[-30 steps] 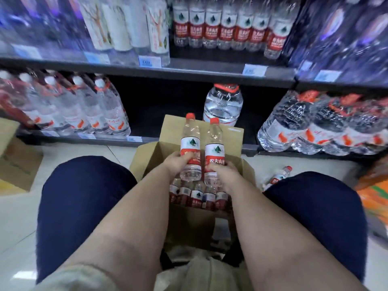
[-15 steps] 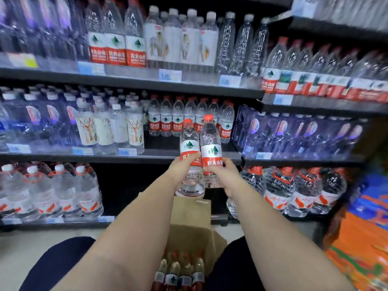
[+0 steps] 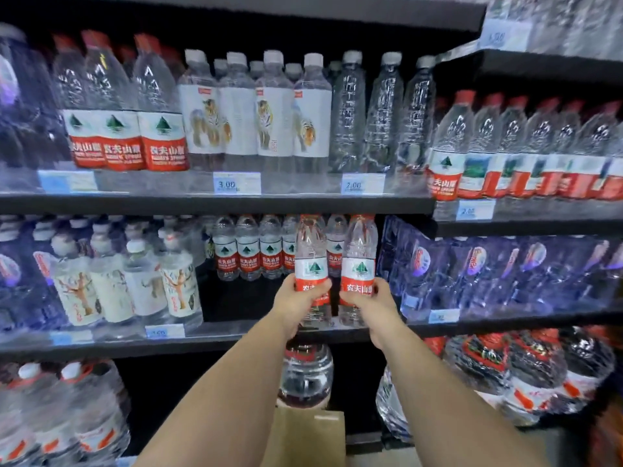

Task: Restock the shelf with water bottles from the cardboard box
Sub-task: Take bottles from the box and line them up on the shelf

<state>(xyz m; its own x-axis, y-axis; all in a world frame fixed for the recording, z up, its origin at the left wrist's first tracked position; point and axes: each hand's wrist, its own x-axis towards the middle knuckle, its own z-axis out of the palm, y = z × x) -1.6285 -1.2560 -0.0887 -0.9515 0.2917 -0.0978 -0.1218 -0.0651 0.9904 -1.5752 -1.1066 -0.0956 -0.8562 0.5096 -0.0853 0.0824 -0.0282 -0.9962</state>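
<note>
Store shelving is filling the whole view, with dark boards in tiers carrying bottled water. On the upper shelf (image 3: 202, 203), red-labelled bottles, tiger-labelled bottles (image 3: 256, 112) and clear unlabelled ones are standing in ranks behind price tags (image 3: 237, 183) (two reading 3.00 and 2.00).

Both bare forearms are reaching up and forward to the middle shelf (image 3: 219, 335). The left hand (image 3: 298, 299) is holding the left water bottle (image 3: 311, 261) upright, its grip clamped round the lower part of the red label, with the thumb crossing the front. The right hand (image 3: 369, 303) is holding the right water bottle (image 3: 360, 261) the same way, its grip likewise clamped on the label's lower band.

The two bottles are standing just beside each other with a narrow gap between them. Their red caps are sitting close under the board above. Their bases are level with the shelf's front edge, but blur makes it impossible to tell whether they are resting on it.

Behind them, a back row of matching bottles (image 3: 249, 251) is standing deeper on the same shelf. Pale illustrated bottles (image 3: 128, 284) are flanking this spot on the left and blue wrapped packs (image 3: 505, 274) on the right.

Below, a large jug (image 3: 305, 375) is sitting on the lowest tier beneath the left wrist. The cardboard box (image 3: 303, 436) is showing only a flap at bottom centre, between the forearms.
</note>
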